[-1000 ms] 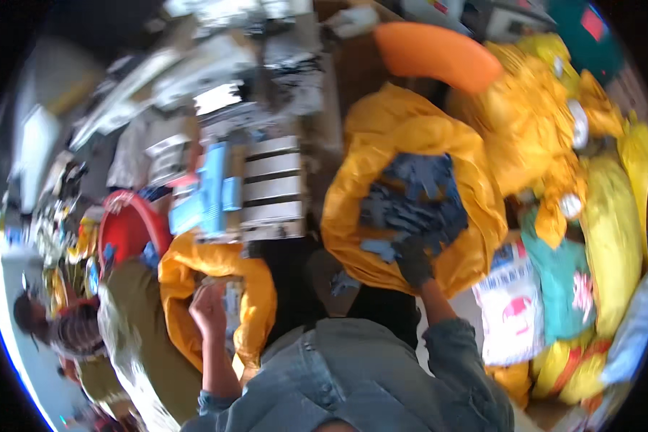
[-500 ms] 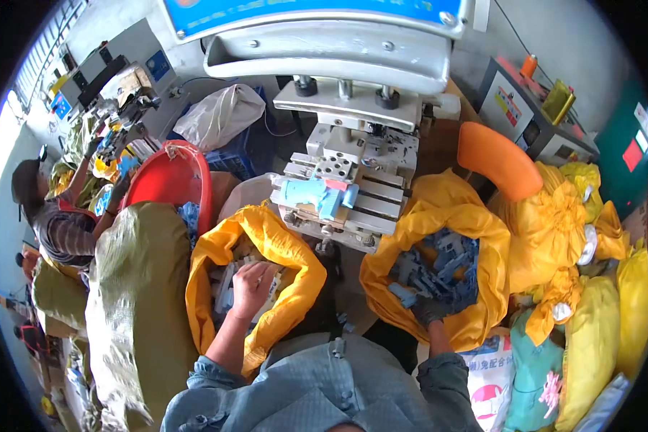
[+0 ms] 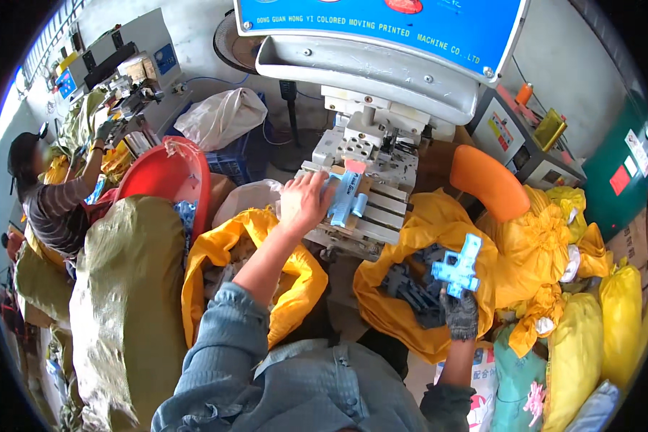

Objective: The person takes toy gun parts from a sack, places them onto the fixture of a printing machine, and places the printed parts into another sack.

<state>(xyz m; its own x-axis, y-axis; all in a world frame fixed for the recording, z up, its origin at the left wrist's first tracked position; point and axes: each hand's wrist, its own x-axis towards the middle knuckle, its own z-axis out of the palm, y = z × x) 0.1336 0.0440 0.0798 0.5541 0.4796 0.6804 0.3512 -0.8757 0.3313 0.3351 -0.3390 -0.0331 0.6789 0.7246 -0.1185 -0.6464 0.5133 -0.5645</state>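
Observation:
My bare left hand [image 3: 302, 204] reaches over to the printing machine [image 3: 378, 155], its fingers closed round the left end of a light-blue plastic part [image 3: 344, 194]. That part lies on the machine's bed, just below a pinkish pad [image 3: 354, 166]; my fingers hide its left end. On the right, my right hand [image 3: 459, 317], in a dark grey glove, holds up another light-blue plastic part [image 3: 456, 268], cross-shaped with stubby arms. It is raised above an open yellow sack [image 3: 371, 288] filled with grey-blue plastic parts [image 3: 414, 288].
A second open yellow sack [image 3: 194, 288] with pale parts stands below my left forearm. Left of it are a bulging olive sack [image 3: 126, 273] and a red tub [image 3: 162, 176]. A co-worker [image 3: 57, 201] works at another machine. An orange curved chute [image 3: 488, 183] and tied yellow sacks [image 3: 540, 237] stand right.
My left hand has come up out of the left sack to the part on the machine. My right hand has risen from the right sack with a light-blue part. The view has shifted.

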